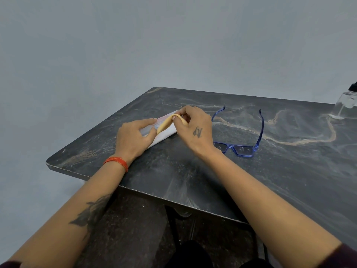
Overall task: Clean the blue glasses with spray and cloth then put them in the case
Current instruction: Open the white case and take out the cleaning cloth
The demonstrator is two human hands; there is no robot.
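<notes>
The blue glasses (243, 145) lie on the dark marble table (280, 171) with both arms unfolded and pointing away from me, right of my hands. A white glasses case (164, 136) lies at the table's left part. My left hand (133, 136) rests on the case and holds it down. My right hand (197, 128) pinches a yellow cloth (167, 123) that arches up from the case. A clear spray bottle (345, 105) with a black top stands at the far right edge of the view, partly cut off.
The table's left and near edges are close to my hands. A grey wall stands behind the table. Below the table edge I see a dark floor and a black chair or table frame (173, 219).
</notes>
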